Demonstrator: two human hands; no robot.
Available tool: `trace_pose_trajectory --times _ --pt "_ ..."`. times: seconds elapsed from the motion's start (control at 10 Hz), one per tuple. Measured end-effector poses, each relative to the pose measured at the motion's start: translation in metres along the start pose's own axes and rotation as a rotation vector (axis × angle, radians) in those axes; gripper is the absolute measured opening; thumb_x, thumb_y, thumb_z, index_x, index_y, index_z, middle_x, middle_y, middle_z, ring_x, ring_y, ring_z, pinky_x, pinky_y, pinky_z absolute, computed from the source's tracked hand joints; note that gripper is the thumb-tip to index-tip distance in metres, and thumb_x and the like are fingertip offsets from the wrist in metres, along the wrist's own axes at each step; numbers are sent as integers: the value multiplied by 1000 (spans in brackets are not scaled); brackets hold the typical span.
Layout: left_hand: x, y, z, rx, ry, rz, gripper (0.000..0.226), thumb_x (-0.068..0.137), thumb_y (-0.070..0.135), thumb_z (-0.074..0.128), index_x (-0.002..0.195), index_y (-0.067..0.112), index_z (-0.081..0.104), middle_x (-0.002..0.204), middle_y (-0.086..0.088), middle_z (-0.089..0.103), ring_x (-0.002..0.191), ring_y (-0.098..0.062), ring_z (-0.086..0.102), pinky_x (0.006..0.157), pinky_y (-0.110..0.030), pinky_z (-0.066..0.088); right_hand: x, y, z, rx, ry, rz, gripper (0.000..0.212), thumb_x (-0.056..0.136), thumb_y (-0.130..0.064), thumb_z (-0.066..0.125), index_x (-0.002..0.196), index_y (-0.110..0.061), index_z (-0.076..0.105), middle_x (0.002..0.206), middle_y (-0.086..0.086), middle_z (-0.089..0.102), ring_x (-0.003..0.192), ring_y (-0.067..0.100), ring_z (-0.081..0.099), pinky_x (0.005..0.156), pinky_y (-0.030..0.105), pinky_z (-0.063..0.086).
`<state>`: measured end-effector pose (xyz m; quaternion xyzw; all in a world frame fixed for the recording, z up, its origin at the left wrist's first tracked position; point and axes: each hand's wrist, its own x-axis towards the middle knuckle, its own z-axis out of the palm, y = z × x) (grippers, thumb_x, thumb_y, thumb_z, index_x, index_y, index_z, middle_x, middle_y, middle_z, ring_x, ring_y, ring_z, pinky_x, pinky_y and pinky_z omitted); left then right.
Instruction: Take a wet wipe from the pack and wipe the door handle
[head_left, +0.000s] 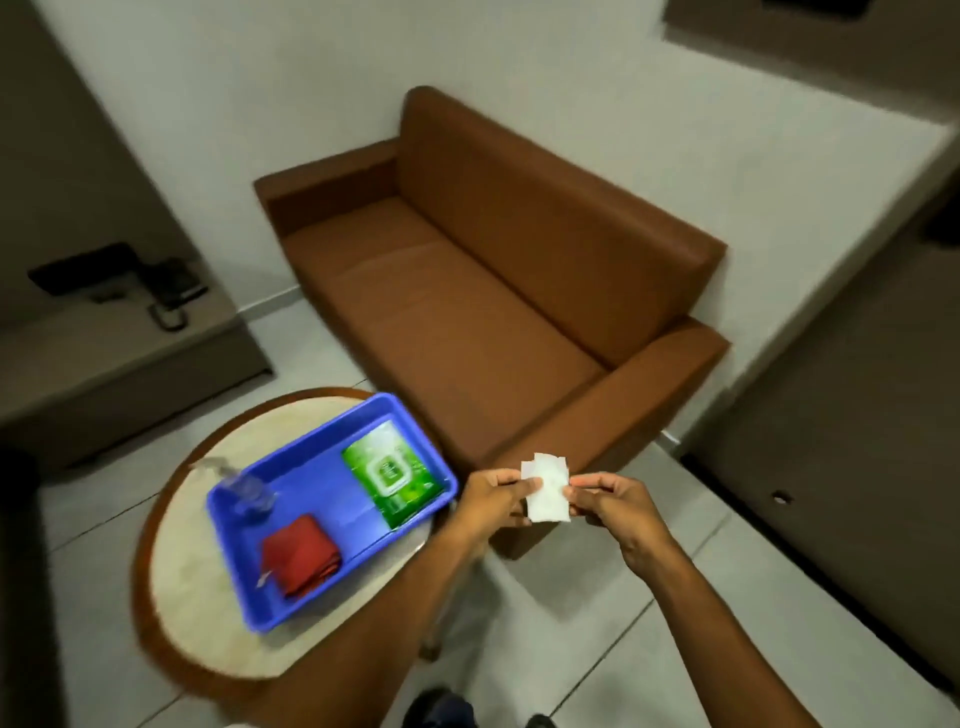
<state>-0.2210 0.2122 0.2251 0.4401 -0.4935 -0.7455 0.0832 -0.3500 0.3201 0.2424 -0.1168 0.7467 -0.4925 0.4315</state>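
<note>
White wet wipe (545, 491), still folded, is pinched between left hand (493, 496) and right hand (618, 501), long axis toward 12 o'clock. Green pack (395, 480) is left in blue tray (249, 592) at 9 o'clock on the surface (208, 597). Door handle is not shown.

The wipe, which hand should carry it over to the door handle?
Right, probably. Both hands pinch the wet wipe, but the right hand is on the side away from the table. No handle is clearly visible.
</note>
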Motion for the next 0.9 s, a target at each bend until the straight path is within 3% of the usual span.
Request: trace_pose_trajectory --times 0.1,0.2,0.3,0.4,0.5,0.6,0.7,0.8,0.9 --pt "-22 -17 -88 -142 191 2 28 84 8 69 111 8 60 89 -14 69 60 -15 67 51 -22 55 -3 1 98 -61 -57 -26 8 78 7 69 79 1 65 64 11 63 56 17 56 58 24 50" --pt "-26 -37 -170 -207 392 39 33 79 -7 69 93 17 52 74 -11 64 50 -16 62 46 -24 55 14 15 191 -178 -121 -49 21 78 10 67 66 -6 61 63 11 61 48 12 55 55 22 49" --pt "-2 -68 -245 -78 526 55 30 79 -12 66 74 14 52 67 -13 60 57 -23 55 52 -29 53 49 37 278 -335 -160 -95 8 77 9 67 80 3 70 71 14 65 46 3 58 58 17 50" --pt "35 -100 -300 114 531 39 9 86 1 63 92 3 68 88 -21 71 78 -30 65 79 -37 52 93 63 349 -460 -161 -102 13 77 6 68 89 1 73 82 18 72 66 16 63 78 30 53" --pt "72 -129 -346 337 515 51 33 90 2 54 122 3 62 121 -19 67 109 -30 63 95 -26 41 136 89 404 -600 -197 -147 19 75 1 72 92 -5 74 89 16 76 74 17 64 67 10 48" --pt "107 -149 -373 518 451 83 52 85 -9 45 136 3 48 141 -16 52 131 -30 46 107 -26 29 171 103 438 -752 -215 -230 21 77 0 68 95 -6 74 95 14 76 86 24 70 75 13 46" --pt "134 -169 -389 785 409 56 61 83 -4 46 143 6 36 152 -14 37 142 -32 24 112 -34 23 200 110 462 -854 -193 -278 24 80 -1 59 98 -8 73 101 15 74 98 31 67 86 32 52" --pt "147 -175 -400 1015 416 -34 64 78 11 55 139 14 38 161 -18 -1 148 -34 -6 117 -43 8 214 110 481 -1066 -288 -355 25 80 0 54 98 -6 71 108 20 67 102 38 61 82 37 50" --pt "139 -180 -399 1036 467 57 63 73 15 60 134 18 46 159 -21 -13 147 -37 -13 117 -50 5 213 114 476 -1313 -316 -458 29 84 -7 56 112 -10 64 118 18 52 106 38 54 87 39 46"
